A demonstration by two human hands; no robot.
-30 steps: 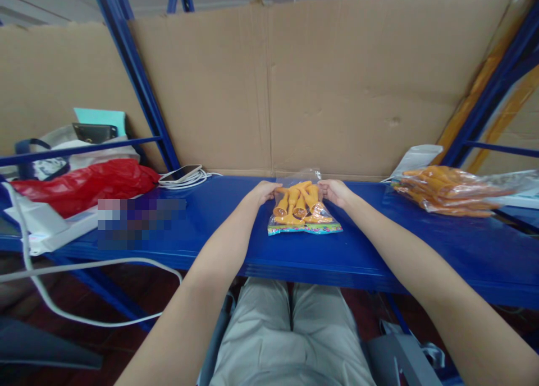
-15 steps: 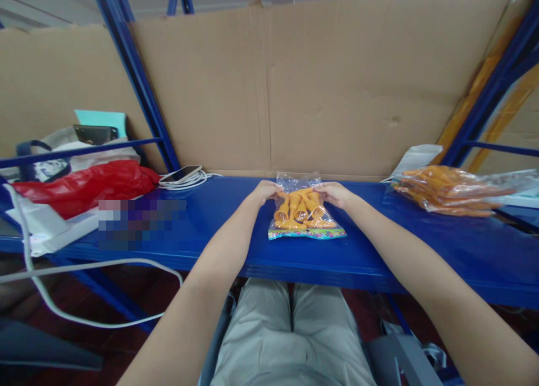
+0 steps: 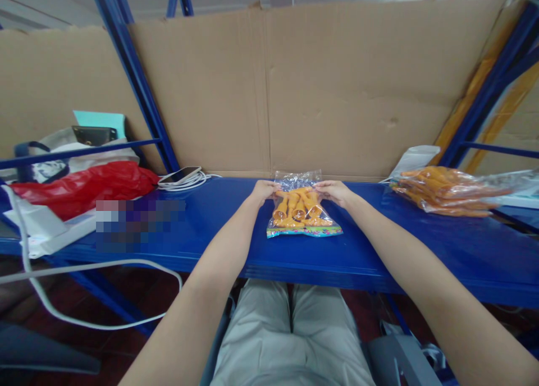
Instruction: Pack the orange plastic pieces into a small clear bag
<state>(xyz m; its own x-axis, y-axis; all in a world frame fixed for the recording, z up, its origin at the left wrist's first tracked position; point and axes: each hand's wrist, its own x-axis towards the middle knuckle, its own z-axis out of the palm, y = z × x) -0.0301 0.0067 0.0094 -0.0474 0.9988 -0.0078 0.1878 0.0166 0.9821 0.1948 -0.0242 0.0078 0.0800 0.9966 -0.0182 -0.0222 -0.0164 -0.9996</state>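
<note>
A clear plastic bag (image 3: 298, 209) of orange horn-shaped pieces lies on the blue shelf table (image 3: 219, 217) in front of me. Its printed, colourful edge faces me and its clear end points to the cardboard. My left hand (image 3: 266, 191) pinches the bag's left side near the far end. On the opposite side, my right hand (image 3: 334, 191) pinches the bag at about the same height. The fingertips of both hands are partly hidden by the plastic and the glare on it.
Several bags of orange pieces (image 3: 446, 189) are stacked on the right. To the left lie a phone (image 3: 187, 174), a coiled white cable (image 3: 185, 184), a red plastic bag (image 3: 92, 187) and a white box (image 3: 42, 223). A cardboard sheet (image 3: 337, 88) stands along the back.
The bag has shifted very slightly left, and its far clear end looks flatter and more spread out. Both hands keep their hold on its sides.
</note>
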